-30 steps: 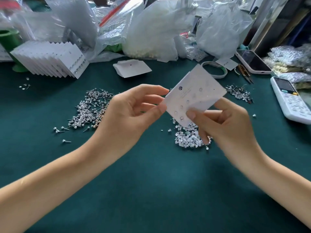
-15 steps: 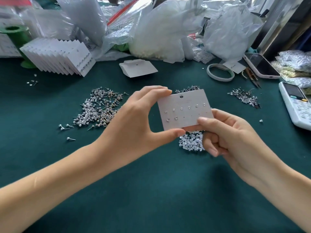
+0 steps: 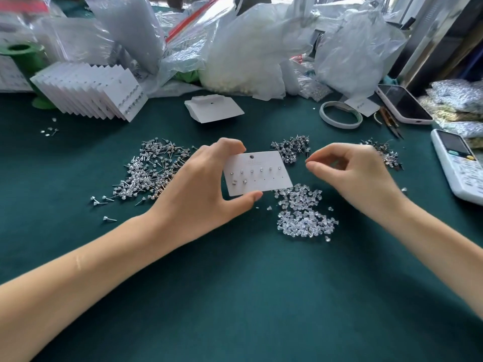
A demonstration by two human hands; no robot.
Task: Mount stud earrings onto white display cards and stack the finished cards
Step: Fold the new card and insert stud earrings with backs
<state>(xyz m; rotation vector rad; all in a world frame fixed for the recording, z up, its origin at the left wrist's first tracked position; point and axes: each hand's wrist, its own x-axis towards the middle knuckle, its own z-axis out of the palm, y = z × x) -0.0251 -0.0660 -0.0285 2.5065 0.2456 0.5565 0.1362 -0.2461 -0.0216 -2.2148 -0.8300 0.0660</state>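
The left hand (image 3: pixel 206 186) pinches the white display card (image 3: pixel 257 173) between thumb below and fingertips on the top edge, holding it up dead centre of the view, above the green table (image 3: pixel 235 296). On that card the top row looks filled with studs, while the lower row carries only two at its left end, and bare holes run on to the right, so this card reads as a bit over half done. The right hand (image 3: pixel 352 176) hangs just off the card at three o'clock, touching nothing, fingers loosely curled with thumb and forefinger drawn near each other; whether anything tiny sits between them, I cannot tell. Plenty of stock remains: a big pile of loose studs (image 3: pixel 154 171) at nine o'clock, a smaller pile (image 3: pixel 291 148) at one o'clock, clear backs (image 3: pixel 303 212) heaped at five o'clock. Up at ten o'clock, a fanned stack of finished cards (image 3: pixel 88 92) shows many already done, and blank cards (image 3: pixel 213 109) wait at twelve. My call: mid-job, several studs to go before this one joins the stack.
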